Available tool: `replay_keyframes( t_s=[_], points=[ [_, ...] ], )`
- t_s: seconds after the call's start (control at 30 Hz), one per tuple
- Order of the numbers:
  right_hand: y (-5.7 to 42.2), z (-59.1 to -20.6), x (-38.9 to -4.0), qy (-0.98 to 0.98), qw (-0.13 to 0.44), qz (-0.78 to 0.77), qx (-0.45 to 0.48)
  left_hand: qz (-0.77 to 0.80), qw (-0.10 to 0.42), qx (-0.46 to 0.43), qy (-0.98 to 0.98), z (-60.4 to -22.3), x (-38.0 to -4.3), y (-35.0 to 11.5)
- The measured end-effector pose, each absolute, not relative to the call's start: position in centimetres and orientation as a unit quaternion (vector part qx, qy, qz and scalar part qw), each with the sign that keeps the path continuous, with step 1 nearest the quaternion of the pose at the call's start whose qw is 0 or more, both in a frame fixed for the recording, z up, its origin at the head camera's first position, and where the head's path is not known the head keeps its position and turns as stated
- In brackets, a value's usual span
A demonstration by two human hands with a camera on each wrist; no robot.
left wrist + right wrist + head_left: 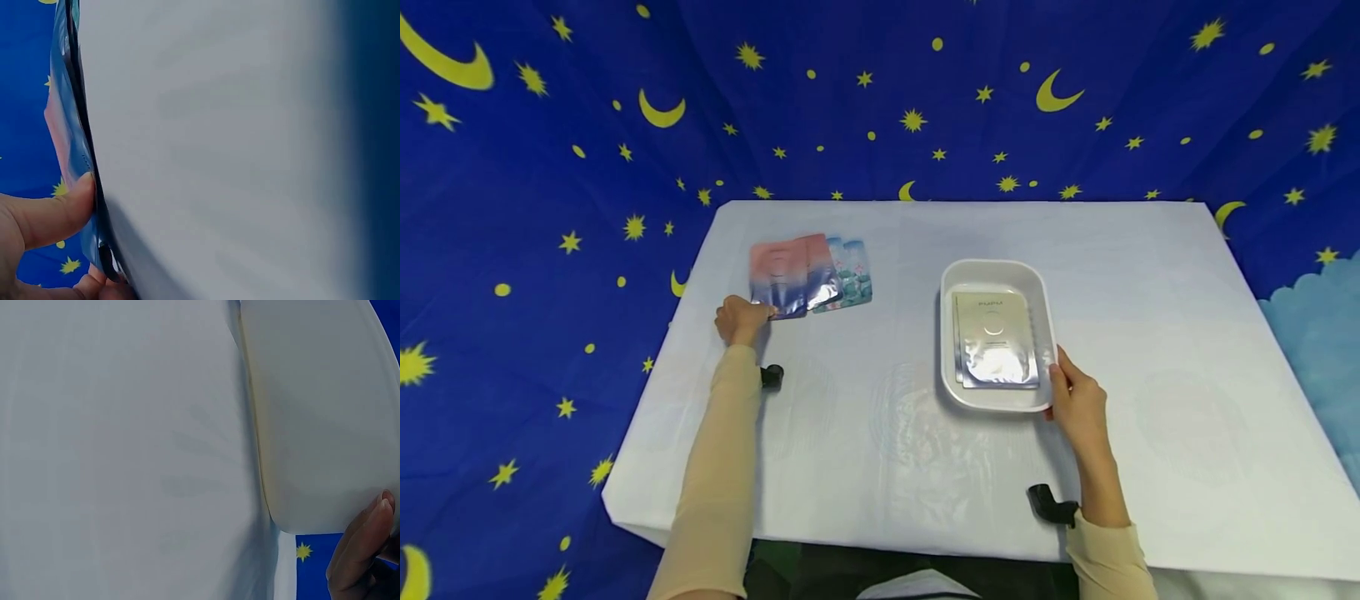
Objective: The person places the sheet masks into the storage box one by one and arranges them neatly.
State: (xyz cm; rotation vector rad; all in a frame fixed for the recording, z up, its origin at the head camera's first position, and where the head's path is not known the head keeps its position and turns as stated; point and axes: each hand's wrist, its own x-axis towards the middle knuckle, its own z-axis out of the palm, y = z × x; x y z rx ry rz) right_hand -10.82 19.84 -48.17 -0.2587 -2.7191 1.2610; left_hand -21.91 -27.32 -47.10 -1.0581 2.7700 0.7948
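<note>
The white tray and the pink-and-blue packets both lie on a table, the tray right of centre, the packets towards its far left. Behind and beside them hangs the widest thing in view, a deep blue cloth backdrop printed with yellow moons, stars and dots, its fabric softly creased. The table wears a smooth white cover with a slight sheen and faint wrinkles. Beige sleeves cover the forearms, plain and close-fitting. The tray is a rounded rectangle with smooth walls and a rolled rim. Flat in it lie silvery-beige packets, one overlapping another, their lower ends glinting like foil. The pink-and-blue packets, glossy and round-cornered, shade from coral to dark blue and overlap like fanned cards; teal patterned packets peek out at their right. The left hand pinches the near left corner of the leftmost one, thumb on top and fingers beneath; how many layers it grips, I cannot tell. The right hand grips the tray's near right corner, thumb over the rim. Smallest are the curved black fittings at the wrists.
</note>
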Motion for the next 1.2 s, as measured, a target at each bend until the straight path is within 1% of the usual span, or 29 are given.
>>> replay_keyframes(
  t_s=[0.2,0.4,0.5,0.63,0.83,1.07,1.2],
  points=[
    [19.9,-48.1,-10.8,-0.900,0.063,0.423,-0.085,0.314,0.004,-0.369,0.875,-46.7,-21.2,-27.8],
    [19.9,-47.9,-10.8,-0.898,0.067,0.426,-0.084,0.459,-0.010,-0.412,0.787,-46.6,-20.9,-28.5],
    [19.9,-47.9,-10.8,-0.899,0.067,0.424,-0.085,0.519,-0.012,-0.419,0.745,-46.6,-20.9,-28.5],
    [19.9,-48.0,-10.8,-0.900,0.065,0.422,-0.085,0.598,-0.031,-0.404,0.692,-46.2,-20.6,-28.1],
    [19.9,-48.1,-10.9,-0.899,0.067,0.425,-0.079,0.681,-0.077,-0.372,0.625,-44.9,-20.3,-26.8],
    [19.9,-48.1,-10.9,-0.900,0.066,0.423,-0.078,0.712,-0.103,-0.334,0.609,-42.8,-19.8,-24.2],
    [19.9,-48.2,-10.9,-0.901,0.067,0.422,-0.080,0.714,-0.104,-0.309,0.620,-41.8,-19.4,-22.2]
  ],
)
